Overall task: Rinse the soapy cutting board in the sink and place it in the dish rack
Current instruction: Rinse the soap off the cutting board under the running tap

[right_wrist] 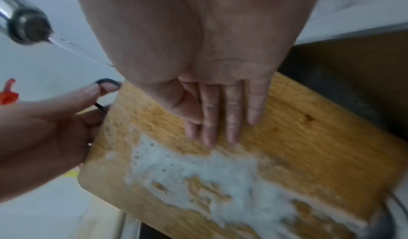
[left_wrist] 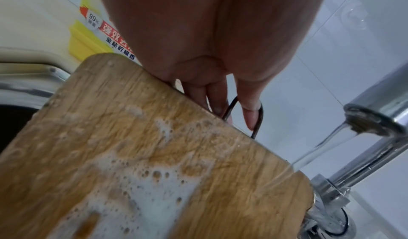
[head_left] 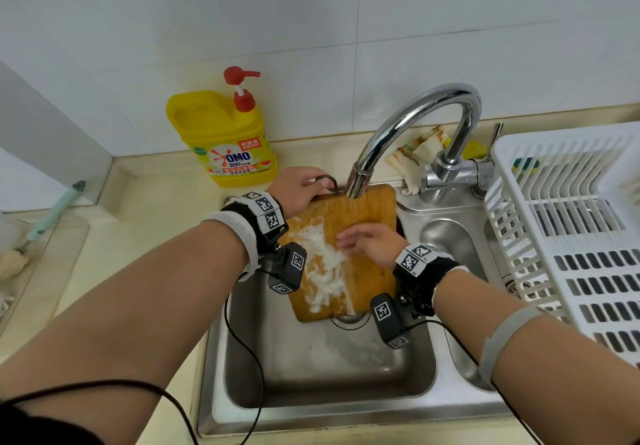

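I see the wooden cutting board [head_left: 349, 236] propped aslant in the steel sink [head_left: 311, 375], its lower end down by the drain and its upper end up under the faucet spout [head_left: 360, 181]. Its face is a warm yellow-brown grain, scored with fine knife marks, and a ragged band of white soap foam [head_left: 325, 271] runs down the left half; the right half looks wet but bare of suds. The long axis runs from the near drain end up and away toward the back wall, with the dark wire hanging loop [head_left: 327, 181] at the far top edge. From the left wrist view, a clear stream of water [left_wrist: 320, 147] leaves the spout and strikes the board's top corner.

My left hand [head_left: 298, 188] grips the top edge, fingers curled behind the board and one hooked through the loop. My right hand [head_left: 370, 240] lies flat on the board's face, fingers straight and together, their tips at the upper edge of the foam.

Behind the sink on the counter stands a yellow dish soap bottle [head_left: 225, 139] with a red pump; its label reads "OMO", and the left wrist view catches "99%" beside Chinese characters. A white plastic dish rack [head_left: 571, 230] sits to the right of the sink.
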Available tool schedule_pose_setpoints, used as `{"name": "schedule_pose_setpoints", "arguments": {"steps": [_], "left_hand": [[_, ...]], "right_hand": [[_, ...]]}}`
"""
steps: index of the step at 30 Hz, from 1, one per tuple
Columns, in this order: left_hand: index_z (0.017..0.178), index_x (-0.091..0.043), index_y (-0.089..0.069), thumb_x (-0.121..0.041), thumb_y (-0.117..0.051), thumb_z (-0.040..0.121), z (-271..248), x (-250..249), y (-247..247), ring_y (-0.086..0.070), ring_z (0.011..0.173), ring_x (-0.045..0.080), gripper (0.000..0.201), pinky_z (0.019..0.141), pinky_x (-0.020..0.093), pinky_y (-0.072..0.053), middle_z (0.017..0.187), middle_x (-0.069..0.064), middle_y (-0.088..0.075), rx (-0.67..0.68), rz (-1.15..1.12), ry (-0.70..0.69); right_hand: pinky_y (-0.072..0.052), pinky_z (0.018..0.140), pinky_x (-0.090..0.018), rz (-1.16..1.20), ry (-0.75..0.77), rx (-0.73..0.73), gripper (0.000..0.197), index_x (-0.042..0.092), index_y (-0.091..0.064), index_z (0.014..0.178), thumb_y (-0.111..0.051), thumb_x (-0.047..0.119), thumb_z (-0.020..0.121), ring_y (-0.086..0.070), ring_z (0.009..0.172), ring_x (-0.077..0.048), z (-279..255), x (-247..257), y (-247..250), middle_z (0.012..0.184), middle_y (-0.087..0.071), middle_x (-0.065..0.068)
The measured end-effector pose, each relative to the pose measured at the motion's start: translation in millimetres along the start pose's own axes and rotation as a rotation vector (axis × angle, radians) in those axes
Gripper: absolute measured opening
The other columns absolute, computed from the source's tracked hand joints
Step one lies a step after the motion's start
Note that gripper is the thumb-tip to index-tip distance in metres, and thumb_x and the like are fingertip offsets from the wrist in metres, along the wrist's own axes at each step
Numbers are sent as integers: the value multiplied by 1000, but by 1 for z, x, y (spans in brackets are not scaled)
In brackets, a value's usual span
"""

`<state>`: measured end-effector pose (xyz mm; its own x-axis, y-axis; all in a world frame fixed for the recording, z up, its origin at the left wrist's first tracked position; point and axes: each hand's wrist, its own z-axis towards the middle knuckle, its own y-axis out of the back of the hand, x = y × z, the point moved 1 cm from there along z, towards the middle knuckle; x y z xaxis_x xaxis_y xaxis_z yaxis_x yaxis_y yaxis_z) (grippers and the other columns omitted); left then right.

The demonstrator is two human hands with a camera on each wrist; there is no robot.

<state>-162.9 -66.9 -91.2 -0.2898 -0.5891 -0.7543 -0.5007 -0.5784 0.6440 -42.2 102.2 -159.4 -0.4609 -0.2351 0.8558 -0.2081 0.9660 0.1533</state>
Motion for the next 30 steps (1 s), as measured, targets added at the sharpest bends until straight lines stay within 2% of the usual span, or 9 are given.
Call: {"name": "schedule_pose_setpoints", "arguments": {"steps": [3,7,9,13,17,21,24,28,30], "left_hand": [[109,-17,-75,-25,-54,100,0,0,-1,-71,102,16,24,99,38,-51,107,-2,-77,11,13,14],[111,-15,-74,-22,-52,101,-2,-5,-2,-70,102,17,25,97,35,-50,107,0,-77,7,14,12],[113,-12,-72,-20,-51,102,-4,-7,-3,-70,102,18,25,94,31,-49,109,2,-76,0,17,2],[113,-13,-73,-21,-49,103,-4,-4,-3,-68,100,14,27,87,25,-45,111,1,-75,-16,16,1],[111,-16,-75,-22,-49,103,-6,-1,-3,-68,103,14,27,90,25,-45,109,-2,-75,-17,-11,10],[111,-16,-76,-22,-50,103,-8,0,-2,-68,105,13,27,96,28,-48,109,-2,-76,-10,-30,8],[110,-15,-76,-20,-51,102,-9,-2,-2,-69,101,12,26,92,24,-48,107,-2,-76,-21,-37,-13],[109,-12,-76,-19,-52,102,-7,-3,-1,-69,93,8,26,82,11,-46,103,-1,-77,-32,-30,-34],[108,-11,-76,-18,-53,102,-7,-3,-2,-68,89,4,26,78,7,-45,101,-1,-76,-40,-38,-37]], "right_hand": [[-50,76,-21,-98,-88,-32,26,11,-70,106,-49,-1,96,-67,105,-22,-2,-5,0,106,-72,-4],[-58,79,-24,170,122,-197,33,2,-67,106,-42,-14,91,-72,96,-22,-8,34,10,109,-73,-10],[-57,77,-21,284,173,-196,41,4,-64,112,-40,-19,87,-71,94,-23,-7,47,10,106,-72,-11],[-57,88,-27,284,185,-161,55,9,-61,129,-42,-19,85,-72,104,-23,-9,30,3,113,-75,-13],[-52,95,-32,193,0,-159,34,10,-71,115,-48,-4,94,-69,109,-23,-16,-14,0,115,-74,-7],[-51,85,-25,36,-133,-152,27,8,-72,106,-54,-5,92,-65,106,-24,-17,-30,4,108,-72,-8],[-55,93,-36,48,41,-194,27,14,-72,107,-51,2,95,-72,102,-22,-17,3,12,107,-76,-4],[-56,89,-25,79,146,-208,30,10,-72,110,-51,-1,93,-71,105,-23,-16,43,10,109,-76,-9],[-58,92,-33,-107,172,-288,29,16,-74,100,-52,-1,91,-71,100,-20,-18,42,12,102,-76,-5]]}}
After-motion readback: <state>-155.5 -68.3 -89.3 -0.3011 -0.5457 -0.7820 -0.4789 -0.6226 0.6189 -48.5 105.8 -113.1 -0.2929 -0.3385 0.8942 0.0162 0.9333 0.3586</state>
